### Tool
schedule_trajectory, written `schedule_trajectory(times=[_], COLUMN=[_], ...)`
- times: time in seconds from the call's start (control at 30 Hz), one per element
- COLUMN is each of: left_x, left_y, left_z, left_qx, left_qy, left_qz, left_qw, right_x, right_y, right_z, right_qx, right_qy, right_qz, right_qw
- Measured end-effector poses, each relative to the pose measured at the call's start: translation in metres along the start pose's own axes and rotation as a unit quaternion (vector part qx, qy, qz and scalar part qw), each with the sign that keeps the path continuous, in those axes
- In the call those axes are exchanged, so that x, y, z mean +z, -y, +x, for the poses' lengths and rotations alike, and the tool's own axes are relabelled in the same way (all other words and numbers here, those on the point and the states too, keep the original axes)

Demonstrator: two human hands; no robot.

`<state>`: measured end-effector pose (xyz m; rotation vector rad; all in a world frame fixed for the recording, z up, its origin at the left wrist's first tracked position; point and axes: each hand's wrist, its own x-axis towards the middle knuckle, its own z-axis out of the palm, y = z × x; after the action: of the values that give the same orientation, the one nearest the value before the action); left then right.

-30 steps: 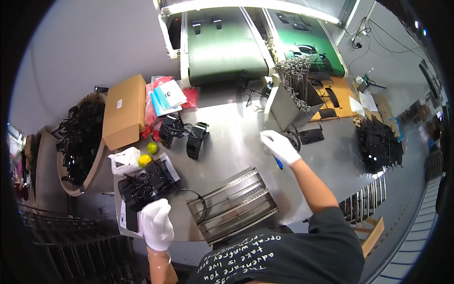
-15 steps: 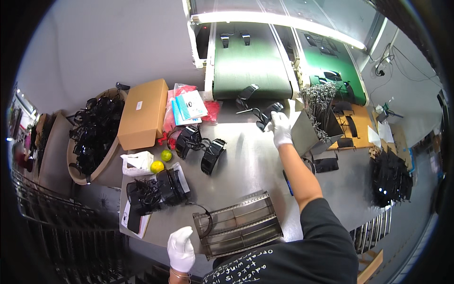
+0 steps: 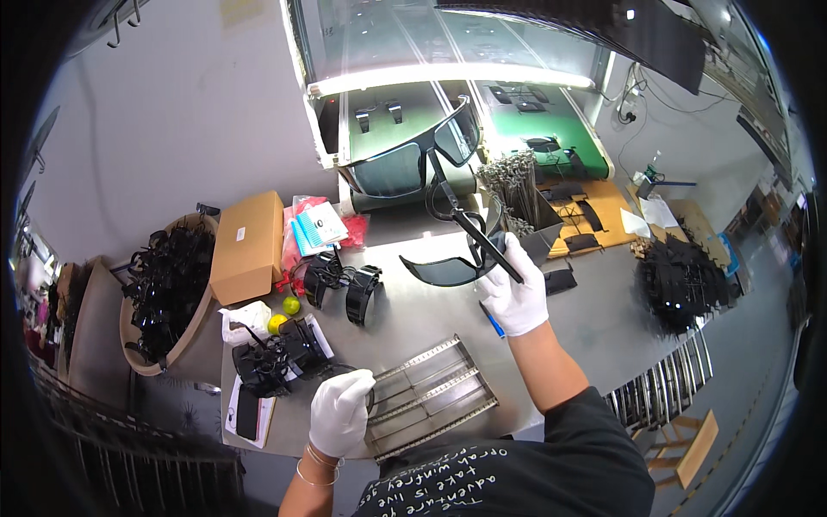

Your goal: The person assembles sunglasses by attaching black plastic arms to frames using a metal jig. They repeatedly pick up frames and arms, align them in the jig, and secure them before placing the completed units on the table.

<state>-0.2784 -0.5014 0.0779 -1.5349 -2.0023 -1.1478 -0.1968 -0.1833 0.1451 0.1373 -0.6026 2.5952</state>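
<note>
My right hand, in a white glove, grips a black holder raised above the table. Dark shield-shaped lenses hang from it: a wide pair of lenses at the top and a dark curved lens lower down by my fingers. Close to me, my gloved left hand is closed at the left edge of a slotted metal rack. A thin dark piece shows beside its fingertips, but what they hold is mostly hidden.
Black lens holders and more of them lie left on the metal table. Beyond are a cardboard box and a full tan tub. A bin of metal wires stands right, before green conveyors. A blue pen lies nearby.
My right hand has lifted the lens holder off the table's far side and brought it nearer. My left hand has moved up to the rack's edge and closed. The view has shifted.
</note>
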Motion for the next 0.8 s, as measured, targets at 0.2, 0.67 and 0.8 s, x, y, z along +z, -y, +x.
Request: schedule_trajectory(times=[0.2, 0.67, 0.8], left_x=[-0.009, -0.027, -0.031], left_y=[-0.011, -0.051, -0.056], left_z=[0.069, 0.2, 0.206], left_qx=[-0.074, 0.055, 0.088], left_qy=[0.016, -0.272, -0.285], left_qz=[-0.164, -0.407, -0.401], left_qw=[0.984, 0.87, 0.866], right_x=[0.009, 0.07, 0.057], right_y=[0.005, 0.016, 0.015], right_z=[-0.022, -0.057, -0.066], right_qx=[-0.143, -0.508, -0.456], right_qy=[0.042, 0.15, 0.148], right_qz=[-0.324, -0.657, -0.624], right_qw=[0.934, 0.536, 0.617])
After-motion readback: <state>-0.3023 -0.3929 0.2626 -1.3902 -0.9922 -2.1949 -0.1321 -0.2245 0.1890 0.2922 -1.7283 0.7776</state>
